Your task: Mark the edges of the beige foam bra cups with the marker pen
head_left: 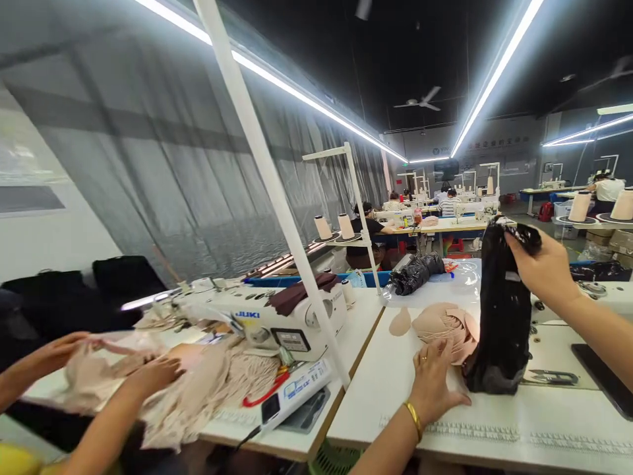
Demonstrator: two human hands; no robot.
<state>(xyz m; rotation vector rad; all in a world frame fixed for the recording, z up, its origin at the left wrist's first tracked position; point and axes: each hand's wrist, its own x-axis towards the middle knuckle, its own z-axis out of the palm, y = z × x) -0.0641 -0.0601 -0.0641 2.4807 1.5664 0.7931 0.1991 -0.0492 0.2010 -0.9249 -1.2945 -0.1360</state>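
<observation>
A tall black plastic bag (504, 310) stands upright on the white table, its top gripped by my right hand (546, 267). My left hand (435, 382), with a ring and a gold bangle at the wrist, is spread open beside the lower part of the bag. Its fingertips reach the near edge of a pile of beige fabric pieces (440, 323); whether they press on it I cannot tell. One loose beige piece (400, 321) lies left of the pile. What the bag contains is hidden.
Thread snips (551, 377) and a dark phone (603, 373) lie at right. A second black bag (418, 272) rests behind the pile. At left, a co-worker's hands (153, 379) handle beige fabric by a JUKI sewing machine (287, 323). A white pole (277, 191) rises between the tables.
</observation>
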